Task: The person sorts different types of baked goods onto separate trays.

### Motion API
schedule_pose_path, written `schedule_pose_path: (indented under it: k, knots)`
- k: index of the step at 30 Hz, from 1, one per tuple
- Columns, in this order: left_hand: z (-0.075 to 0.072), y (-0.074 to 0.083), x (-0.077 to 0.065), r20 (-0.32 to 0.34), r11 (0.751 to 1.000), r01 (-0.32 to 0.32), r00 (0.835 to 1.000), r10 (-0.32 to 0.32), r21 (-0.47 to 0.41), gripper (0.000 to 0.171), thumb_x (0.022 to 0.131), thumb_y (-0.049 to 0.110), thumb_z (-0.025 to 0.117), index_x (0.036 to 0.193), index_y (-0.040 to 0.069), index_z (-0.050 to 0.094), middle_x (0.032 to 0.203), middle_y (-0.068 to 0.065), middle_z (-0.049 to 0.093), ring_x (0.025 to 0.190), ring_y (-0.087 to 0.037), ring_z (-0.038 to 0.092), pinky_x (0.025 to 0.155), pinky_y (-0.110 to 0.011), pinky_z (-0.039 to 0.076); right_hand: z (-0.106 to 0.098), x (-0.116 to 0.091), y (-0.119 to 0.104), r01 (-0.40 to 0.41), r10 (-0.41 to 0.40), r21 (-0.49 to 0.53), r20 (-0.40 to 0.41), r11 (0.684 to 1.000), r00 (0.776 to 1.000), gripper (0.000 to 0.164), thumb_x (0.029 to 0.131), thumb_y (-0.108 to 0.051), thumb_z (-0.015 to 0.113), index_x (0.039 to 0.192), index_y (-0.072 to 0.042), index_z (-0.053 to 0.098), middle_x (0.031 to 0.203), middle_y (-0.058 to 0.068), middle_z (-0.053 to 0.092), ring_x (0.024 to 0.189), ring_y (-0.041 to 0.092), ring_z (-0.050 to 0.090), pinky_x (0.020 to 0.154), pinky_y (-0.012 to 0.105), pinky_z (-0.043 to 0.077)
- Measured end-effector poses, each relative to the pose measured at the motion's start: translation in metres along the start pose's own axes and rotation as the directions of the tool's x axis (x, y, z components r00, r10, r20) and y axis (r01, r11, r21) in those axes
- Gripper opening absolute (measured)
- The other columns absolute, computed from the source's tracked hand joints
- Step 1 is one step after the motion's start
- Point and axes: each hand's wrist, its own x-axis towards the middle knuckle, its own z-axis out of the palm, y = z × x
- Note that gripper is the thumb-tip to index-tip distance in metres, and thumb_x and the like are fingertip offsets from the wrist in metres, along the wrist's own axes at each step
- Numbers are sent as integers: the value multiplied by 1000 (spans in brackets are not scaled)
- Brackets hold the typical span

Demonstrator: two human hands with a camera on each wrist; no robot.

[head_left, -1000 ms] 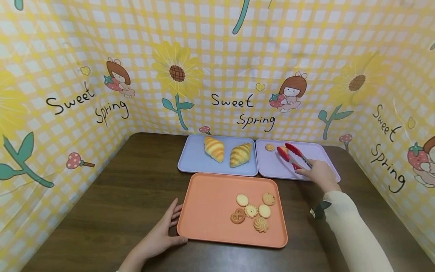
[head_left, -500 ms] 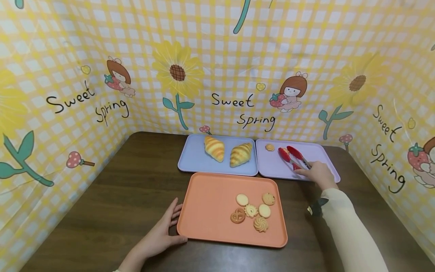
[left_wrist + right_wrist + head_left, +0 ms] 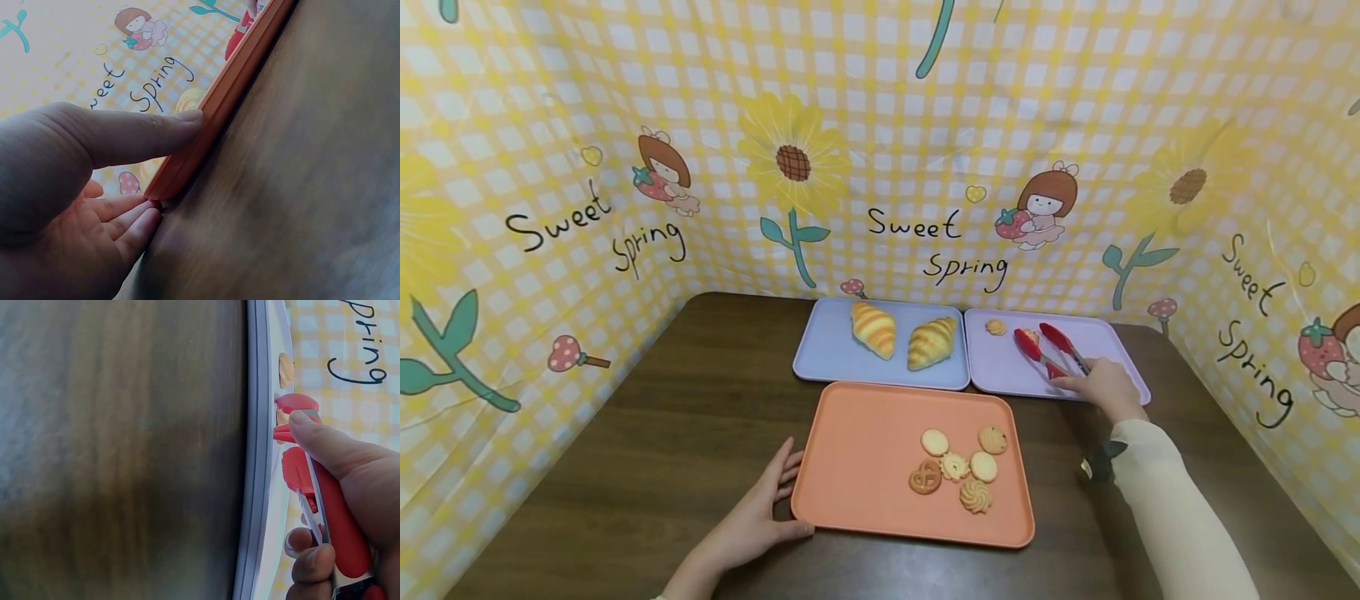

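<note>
My right hand [image 3: 1103, 387] grips red-tipped metal tongs [image 3: 337, 519] over the lilac tray [image 3: 1000, 375]. The two red tong heads are spread apart, and a small cookie [image 3: 1032, 336] shows between them, partly hidden by the nearer head. Another small swirled cookie [image 3: 996, 327] lies on the same tray, to the left. Beside the orange tray [image 3: 865, 467], my left hand [image 3: 756, 512] rests with its fingers at the left side and its thumb at the front left corner. In the left wrist view, the thumb touches the outside of the tray wall.
Several cookies lie on the right half of the orange tray, among them a pretzel-shaped cookie [image 3: 924, 477] and a swirl cookie [image 3: 976, 496]. Two croissants, one on the left [image 3: 874, 330] and one on the right [image 3: 932, 342], lie on the blue tray [image 3: 820, 367]. A patterned cloth [image 3: 880, 150] surrounds the dark table [image 3: 647, 433].
The tongs' heads have spread wider, the right one moving right and slightly down. The cookie between them has come more into view. My left hand has stayed put.
</note>
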Motion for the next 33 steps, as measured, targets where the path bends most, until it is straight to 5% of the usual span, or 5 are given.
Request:
schedule_pose_path:
  k: [9,15,33]
  knots:
    - [0,0,0,-1,1000,-10,1000,10,9,116,82,13,83,156,-4,-4,155,-33,22,142,-47,25,109,-32,38,1,-13,4,64,-66,-41,-47,997,997,93,84,-57,72,139,13,45,122,39,54,94,42,53,77,53,48]
    - [1,-2,0,3,1000,-31,1000,31,6,115,82,13,83,156,-5,-4,155,-34,22,142,-48,25,107,-24,37,1,-30,1,101,-104,-41,-73,994,992,98,83,-58,72,144,11,40,136,41,44,114,53,51,91,66,44]
    - [2,-3,1,-8,1000,-23,1000,23,11,116,81,13,83,156,-6,-4,155,-34,23,141,-48,27,106,-24,38,-3,-76,-19,124,-126,-41,-30,991,992,100,80,-64,72,149,1,41,137,38,47,120,55,48,84,68,45]
